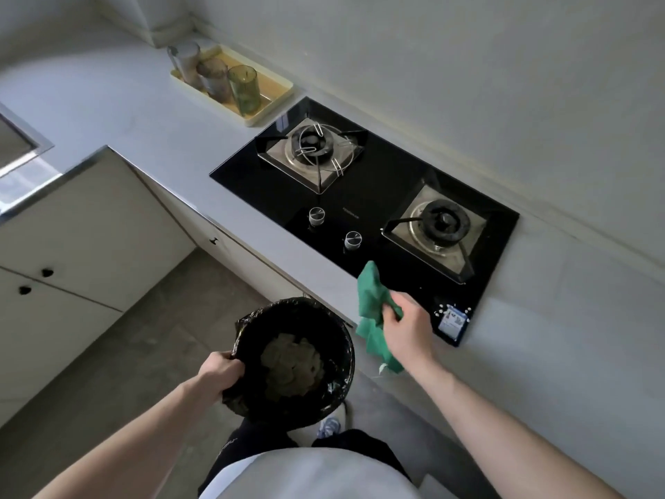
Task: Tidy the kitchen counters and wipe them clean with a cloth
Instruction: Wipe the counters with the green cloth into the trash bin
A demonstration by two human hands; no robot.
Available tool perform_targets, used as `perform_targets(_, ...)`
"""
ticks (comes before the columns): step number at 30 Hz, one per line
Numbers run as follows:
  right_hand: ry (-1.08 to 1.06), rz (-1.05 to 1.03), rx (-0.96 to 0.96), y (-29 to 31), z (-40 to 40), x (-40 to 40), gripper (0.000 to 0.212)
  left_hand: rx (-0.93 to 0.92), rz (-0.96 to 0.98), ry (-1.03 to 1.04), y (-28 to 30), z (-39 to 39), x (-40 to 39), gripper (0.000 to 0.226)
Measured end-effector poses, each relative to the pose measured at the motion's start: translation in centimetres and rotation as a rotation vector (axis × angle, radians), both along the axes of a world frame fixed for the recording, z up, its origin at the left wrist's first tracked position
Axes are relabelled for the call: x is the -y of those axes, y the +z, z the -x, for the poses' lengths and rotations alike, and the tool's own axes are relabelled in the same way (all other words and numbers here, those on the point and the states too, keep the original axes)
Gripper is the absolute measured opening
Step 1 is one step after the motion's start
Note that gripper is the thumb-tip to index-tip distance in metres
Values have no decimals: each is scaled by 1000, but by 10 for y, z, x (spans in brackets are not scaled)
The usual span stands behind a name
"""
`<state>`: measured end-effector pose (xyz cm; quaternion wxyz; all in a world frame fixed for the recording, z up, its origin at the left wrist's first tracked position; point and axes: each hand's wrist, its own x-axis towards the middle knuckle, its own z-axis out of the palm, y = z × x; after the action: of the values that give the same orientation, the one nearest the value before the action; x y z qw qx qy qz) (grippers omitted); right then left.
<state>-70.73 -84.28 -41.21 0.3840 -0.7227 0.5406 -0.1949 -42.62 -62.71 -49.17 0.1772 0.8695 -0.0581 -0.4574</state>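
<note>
Your right hand (403, 325) grips a bunched green cloth (374, 318), fingers curled tight around its middle so that loose ends stick up toward 12 o'clock and hang down toward 6. The cloth sits over the front edge of the pale table (162, 131), right at the near left corner of the black glass hob (378, 196). Your left hand (219, 369) holds the rim of a round bin (298, 358) lined with a black bag, fingers clamped on the edge at the bin's 9 o'clock side; the bin is held off the floor just in front of the table, directly at 9 o'clock from the cloth. Crumpled brownish waste (291, 369) lies inside it.

On the hob, two burners stand at 11 and 2 o'clock, with two knobs (316, 216) between them near the front. A small sticker (451, 320) and white specks mark the hob's near right corner, just at 3 o'clock from your right hand. Far back at 11 o'clock, a yellow tray (277, 91) carries three upright glasses (244, 90).
</note>
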Motion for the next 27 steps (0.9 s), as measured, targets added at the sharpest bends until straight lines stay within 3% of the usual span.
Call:
perform_targets(7,-414,183,-156,10,103,65,29,-30,-43,-80,-3,28,7,8)
perform_targets(13,-330,144,-379,-9,145,96,34,-47,-32,-104,-2,50,17,8)
perform_targets(17,-204,17,-473,-23,140,109,35,-48,-36,-113,-3,58,23,13)
perform_targets(22,-142,40,-593,-38,124,103,43,-56,-37,-111,-3,62,26,14)
perform_targets(27,-60,146,-493,-47,107,59,37,-74,-40,-95,-1,65,25,14)
